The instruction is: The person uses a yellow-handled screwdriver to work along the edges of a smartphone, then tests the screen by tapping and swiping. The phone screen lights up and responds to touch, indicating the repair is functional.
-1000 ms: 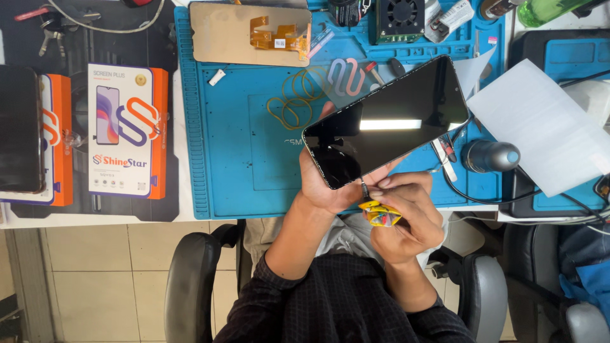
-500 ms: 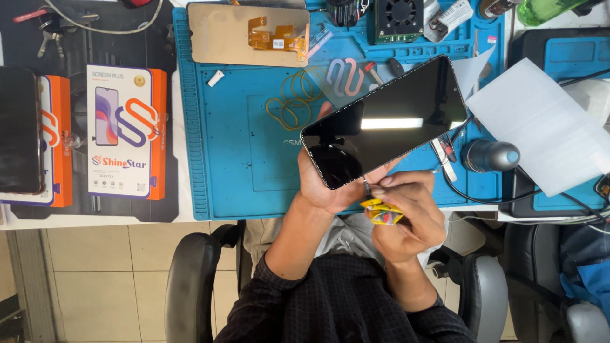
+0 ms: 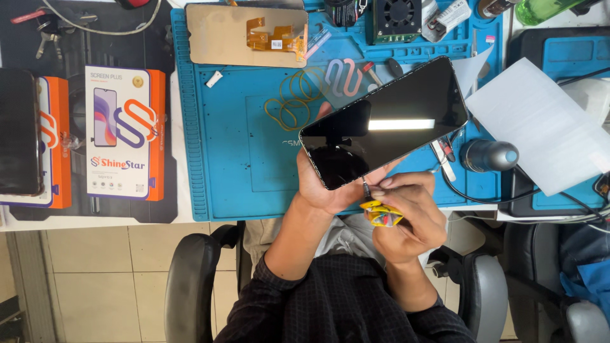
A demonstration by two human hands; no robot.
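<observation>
Light: bright and even, cast from overhead.
Glare: a white bar is mirrored on the dark phone screen [image 3: 387, 124].
Shadows: soft, kept short beneath the hands.
Focus: sharp throughout.
Edges: slight bending is seen at the corners.

The phone [image 3: 387, 121] is glossy black; the small tube [image 3: 380, 214] is yellow with red marks. The mat [image 3: 241, 159] is blue — speckled dark — and the boxes [image 3: 124, 133] are white and orange.

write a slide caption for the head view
Left hand holds a black phone over a blue mat; right hand pinches a yellow tube.
</observation>
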